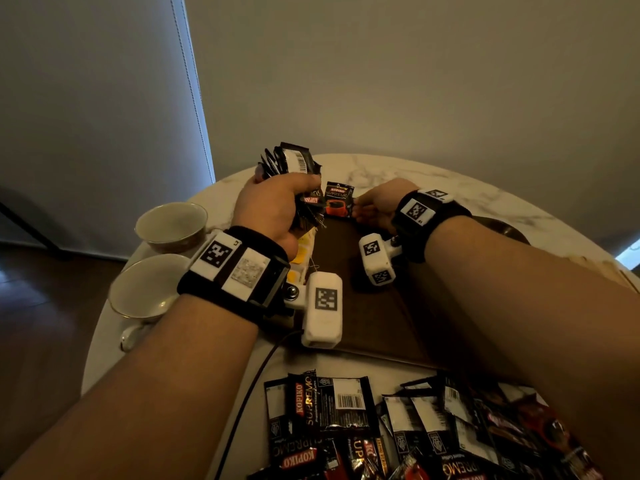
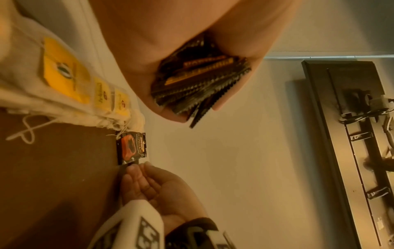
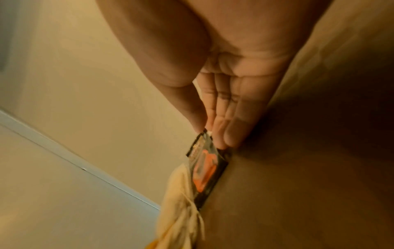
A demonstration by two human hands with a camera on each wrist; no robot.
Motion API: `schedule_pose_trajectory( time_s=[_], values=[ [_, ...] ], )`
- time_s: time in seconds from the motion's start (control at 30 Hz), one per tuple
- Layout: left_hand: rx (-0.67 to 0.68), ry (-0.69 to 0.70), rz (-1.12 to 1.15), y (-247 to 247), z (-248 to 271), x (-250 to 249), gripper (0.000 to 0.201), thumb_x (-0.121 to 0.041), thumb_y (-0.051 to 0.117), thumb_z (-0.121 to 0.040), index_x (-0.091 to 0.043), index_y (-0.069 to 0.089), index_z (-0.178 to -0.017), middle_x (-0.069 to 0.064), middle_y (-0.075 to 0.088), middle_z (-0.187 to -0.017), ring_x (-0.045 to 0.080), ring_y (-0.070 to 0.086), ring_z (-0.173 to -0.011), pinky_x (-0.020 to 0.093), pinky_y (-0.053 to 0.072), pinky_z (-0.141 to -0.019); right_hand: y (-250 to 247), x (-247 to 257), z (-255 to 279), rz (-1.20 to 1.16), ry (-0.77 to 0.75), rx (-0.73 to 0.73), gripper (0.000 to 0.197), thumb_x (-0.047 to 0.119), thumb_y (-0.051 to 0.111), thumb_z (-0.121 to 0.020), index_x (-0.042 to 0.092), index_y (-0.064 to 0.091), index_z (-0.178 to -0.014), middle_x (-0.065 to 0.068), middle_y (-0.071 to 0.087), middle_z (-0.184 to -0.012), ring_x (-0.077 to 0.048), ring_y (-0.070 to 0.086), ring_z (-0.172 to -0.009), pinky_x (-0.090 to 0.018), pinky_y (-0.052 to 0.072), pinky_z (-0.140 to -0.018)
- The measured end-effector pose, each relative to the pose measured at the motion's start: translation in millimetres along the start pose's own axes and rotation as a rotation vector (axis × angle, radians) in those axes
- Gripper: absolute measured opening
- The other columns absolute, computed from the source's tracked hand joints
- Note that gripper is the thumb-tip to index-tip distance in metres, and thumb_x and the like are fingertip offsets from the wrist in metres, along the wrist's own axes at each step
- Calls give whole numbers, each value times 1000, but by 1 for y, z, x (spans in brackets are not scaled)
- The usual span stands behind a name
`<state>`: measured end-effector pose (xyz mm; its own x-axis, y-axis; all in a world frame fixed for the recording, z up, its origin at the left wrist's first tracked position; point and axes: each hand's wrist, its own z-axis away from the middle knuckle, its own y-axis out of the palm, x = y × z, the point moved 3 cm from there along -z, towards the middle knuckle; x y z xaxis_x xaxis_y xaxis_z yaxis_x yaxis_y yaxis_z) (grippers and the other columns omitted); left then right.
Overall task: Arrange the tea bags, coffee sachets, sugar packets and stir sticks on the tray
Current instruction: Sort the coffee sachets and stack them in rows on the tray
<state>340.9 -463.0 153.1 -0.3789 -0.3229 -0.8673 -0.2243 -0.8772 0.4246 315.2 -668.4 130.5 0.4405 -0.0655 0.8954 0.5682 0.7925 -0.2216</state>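
My left hand point(image 1: 277, 202) is raised over the tray's far left corner and grips a fanned bundle of black coffee sachets point(image 1: 291, 168); the left wrist view shows the bundle point(image 2: 198, 84) wedged in the palm. My right hand point(image 1: 375, 206) pinches the edge of a single coffee sachet point(image 1: 339, 202) standing on its long side at the far edge of the brown tray point(image 1: 374, 323). In the right wrist view, thumb and fingertips point(image 3: 224, 134) meet on this sachet point(image 3: 206, 168). Tea bags point(image 1: 302, 252) with yellow tags point(image 2: 64, 70) line the tray's left side.
A loose pile of coffee sachets point(image 1: 415, 427) lies on the round marble table point(image 1: 450, 188) in front of the tray. Two white cups point(image 1: 171, 225) point(image 1: 145, 289) stand at the table's left edge. A black cable point(image 1: 252, 386) trails from my left wrist.
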Motion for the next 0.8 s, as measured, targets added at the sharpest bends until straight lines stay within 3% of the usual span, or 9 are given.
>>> schedule_pose_trajectory(
  time_s=[0.1,0.17,0.23,0.3,0.4,0.53,0.67,0.73,0.8],
  values=[
    [75,-45,-53,6,8,3,46,-3,78,-82,-8,66,-126,11,79,-103,22,78,-78,31,60,-60,-10,4,26,-174,-62,3,11,13,64,-99,5,66,-106,-8,68,-84,-18,68,-76,-31,60,-67],
    [148,-73,-69,11,15,4,44,1,77,-82,-5,66,-124,14,79,-104,26,78,-82,32,60,-61,-15,7,55,-218,-127,118,16,26,70,-96,11,68,-100,-2,67,-80,-14,67,-69,-27,57,-60],
    [226,-70,-81,16,24,6,38,4,73,-84,-3,69,-122,16,78,-105,26,77,-81,30,60,-59,-18,7,82,-183,-187,272,22,35,72,-92,15,68,-101,2,67,-74,-11,65,-63,-26,53,-61],
    [310,-72,-108,22,33,10,38,3,72,-83,-1,71,-121,16,77,-102,24,76,-79,29,59,-58,-21,3,98,-154,-257,369,19,31,74,-89,17,68,-100,3,67,-74,-9,61,-60,-26,49,-61],
    [377,-130,-104,23,38,11,43,-14,80,-75,0,72,-115,16,76,-99,26,75,-80,33,62,-68,-20,-4,99,-186,-339,335,15,19,77,-87,16,68,-98,2,67,-76,-8,57,-58,-26,49,-57],
    [332,-168,-51,23,40,7,16,-18,65,-96,-6,69,-107,11,78,-88,22,75,-72,29,60,-64,-24,-9,96,-247,-362,309,15,9,69,-93,15,70,-107,-4,72,-87,-9,58,-58,-24,50,-53],
    [222,-168,-49,18,32,5,18,-12,63,-97,-5,63,-113,18,73,-110,29,71,-88,35,57,-72,-31,-6,94,-353,-367,232,16,4,69,-92,17,67,-101,-4,72,-85,-11,58,-54,-23,49,-49],
    [167,-156,-43,17,29,6,19,-9,62,-96,-4,59,-114,22,75,-109,30,74,-84,36,58,-72,-38,-1,95,-496,-394,204,16,1,69,-91,15,65,-97,-6,74,-86,-14,63,-58,-24,53,-52],
    [132,-137,-40,16,26,9,16,-6,58,-96,-5,56,-112,21,78,-96,28,76,-83,37,59,-73,-44,3,95,-616,-443,202,16,-4,68,-89,10,66,-95,-11,76,-92,-19,72,-74,-25,59,-63]
  ],
)
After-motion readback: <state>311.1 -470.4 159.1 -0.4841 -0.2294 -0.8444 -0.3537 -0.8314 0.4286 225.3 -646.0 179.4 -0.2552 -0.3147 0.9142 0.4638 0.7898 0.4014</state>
